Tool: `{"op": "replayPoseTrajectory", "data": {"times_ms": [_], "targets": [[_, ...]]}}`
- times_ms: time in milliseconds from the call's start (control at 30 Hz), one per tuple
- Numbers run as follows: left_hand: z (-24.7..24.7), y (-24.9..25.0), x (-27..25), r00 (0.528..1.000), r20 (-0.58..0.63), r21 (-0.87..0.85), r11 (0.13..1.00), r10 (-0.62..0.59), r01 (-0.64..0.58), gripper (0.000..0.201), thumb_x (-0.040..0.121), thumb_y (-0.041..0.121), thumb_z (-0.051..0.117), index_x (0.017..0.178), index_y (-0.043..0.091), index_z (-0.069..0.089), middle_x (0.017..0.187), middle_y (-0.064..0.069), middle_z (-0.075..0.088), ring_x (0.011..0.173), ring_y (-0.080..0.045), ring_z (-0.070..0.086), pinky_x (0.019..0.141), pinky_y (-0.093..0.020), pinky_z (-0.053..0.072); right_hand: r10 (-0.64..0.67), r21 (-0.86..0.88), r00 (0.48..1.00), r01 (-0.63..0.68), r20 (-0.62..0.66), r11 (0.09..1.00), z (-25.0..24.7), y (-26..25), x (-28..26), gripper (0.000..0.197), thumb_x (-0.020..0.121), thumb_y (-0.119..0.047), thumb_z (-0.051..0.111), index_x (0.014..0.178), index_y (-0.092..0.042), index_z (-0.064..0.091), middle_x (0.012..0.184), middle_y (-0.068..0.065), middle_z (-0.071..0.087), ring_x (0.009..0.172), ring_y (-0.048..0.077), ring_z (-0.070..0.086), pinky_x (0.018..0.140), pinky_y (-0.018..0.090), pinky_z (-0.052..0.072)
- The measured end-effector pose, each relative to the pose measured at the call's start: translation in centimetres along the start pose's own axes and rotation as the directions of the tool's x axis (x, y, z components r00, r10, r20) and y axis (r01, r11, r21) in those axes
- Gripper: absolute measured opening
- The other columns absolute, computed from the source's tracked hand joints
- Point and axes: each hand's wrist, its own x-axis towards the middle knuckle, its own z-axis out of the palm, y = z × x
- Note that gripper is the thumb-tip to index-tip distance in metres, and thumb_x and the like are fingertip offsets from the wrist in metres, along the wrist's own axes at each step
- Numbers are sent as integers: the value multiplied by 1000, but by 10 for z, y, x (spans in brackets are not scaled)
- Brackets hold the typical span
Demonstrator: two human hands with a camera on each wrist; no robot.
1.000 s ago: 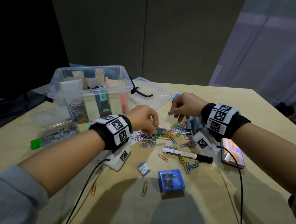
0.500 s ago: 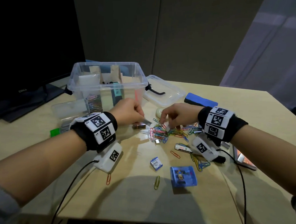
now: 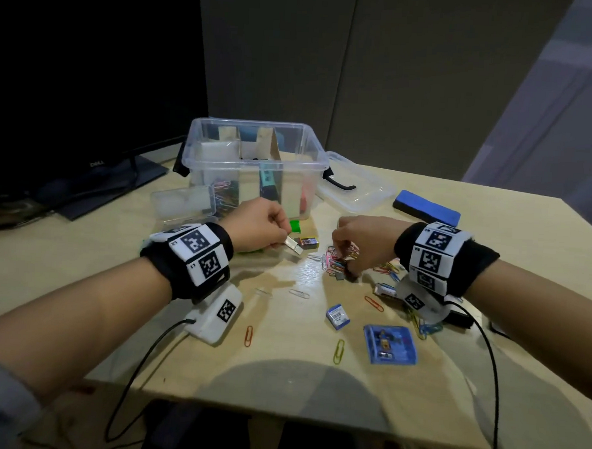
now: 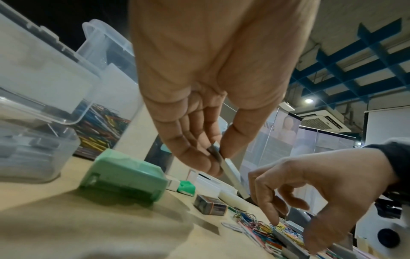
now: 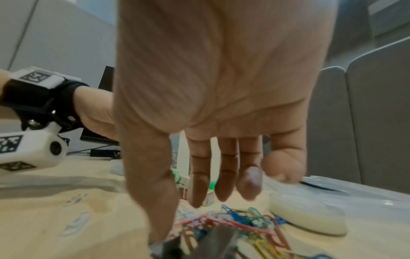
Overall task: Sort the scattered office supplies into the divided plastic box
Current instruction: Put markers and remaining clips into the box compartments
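Observation:
The clear divided plastic box (image 3: 205, 157) stands at the back of the table, with coloured clips in one compartment (image 4: 104, 126). My left hand (image 3: 285, 239) hovers just in front of it. Its thumb and fingers pinch a grey staple strip (image 3: 294, 247) that points down and to the right (image 4: 233, 175). To its right, my right hand (image 3: 346, 258) reaches down into the paper clip pile (image 3: 334, 260). In the left wrist view its thumb and index finger pinch a grey staple strip (image 4: 288, 240) lying in the clips. The right wrist view shows the same pile (image 5: 244, 224) under the fingertips.
A small clear case (image 3: 182, 204) of staples sits left of the box, whose lid (image 3: 358, 193) lies on its right. Nearby lie a green case (image 4: 124, 177), a staples carton (image 3: 309, 241), a blue eraser (image 3: 426, 207), a blue case (image 3: 389, 344) and loose clips.
My left hand has drawn its staple strip left, toward the box front. My right hand has dropped from above the pile into the clips. The head view has shifted.

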Motion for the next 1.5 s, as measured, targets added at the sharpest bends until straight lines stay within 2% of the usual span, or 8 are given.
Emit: {"op": "replayPoseTrajectory", "data": {"times_ms": [133,500,800,900,1067,1300,1400,1500], "targets": [[0,1,-4,1000,2,-21,1000,0,0,16,86,0,62,81,15,66,76,-6,70,72,-18,66,83,-39,58,-8,28,997,6,73,1000,1,-8,2,39,73,-42,78,98,-18,59,96,-3,50,87,17,50,73,32,44],[-7,4,-14,999,26,-261,964,-36,41,12,85,-6,66,90,4,72,98,-21,71,82,-22,68,81,-31,59,-10,42,998,7,59,999,1,-10,11,9,86,-20,62,88,-12,66,82,1,63,75,17,53,68,28,45],[-18,-6,-19,998,-4,-383,922,-63,56,7,84,-8,67,88,-3,68,77,-12,69,59,-12,64,63,-19,58,39,154,991,-19,-127,988,-17,-8,20,11,82,-22,70,89,-23,78,83,-8,73,74,10,62,73,28,53],[-19,-2,-20,996,-2,-440,895,-88,79,5,86,-7,64,87,-3,65,72,-12,67,55,-11,62,57,-16,55,11,253,940,81,-341,964,-15,-11,24,9,83,-24,70,87,-22,78,84,-8,73,68,5,58,72,28,52],[-21,2,-19,991,-20,-475,874,-131,106,14,90,-5,56,82,6,60,72,-11,61,50,-10,57,51,-18,49,-51,174,733,228,-678,958,-13,-32,28,7,79,-19,69,78,-21,76,74,-11,66,58,5,49,58,22,42],[-21,-8,-15,967,-225,-189,979,-124,82,16,87,16,65,75,14,76,89,-6,71,77,-15,59,78,-32,51,-44,154,670,233,-741,960,-19,-55,42,12,79,-20,65,73,-16,74,69,-7,63,60,14,52,53,25,43],[-26,-15,-12,971,-168,-360,927,-173,103,25,84,17,70,91,-7,72,86,-16,68,71,-14,57,69,-28,49,-92,80,611,248,-786,965,-23,-65,47,11,76,-20,68,68,-15,74,63,-6,62,53,16,55,47,22,37],[-31,-20,-14,977,-157,-421,905,-142,64,19,86,15,71,98,0,73,71,1,66,65,-5,54,60,-16,42,-117,59,567,283,-815,957,-27,-70,51,10,75,-20,71,66,-17,74,61,-7,61,50,13,53,46,21,38]]}}
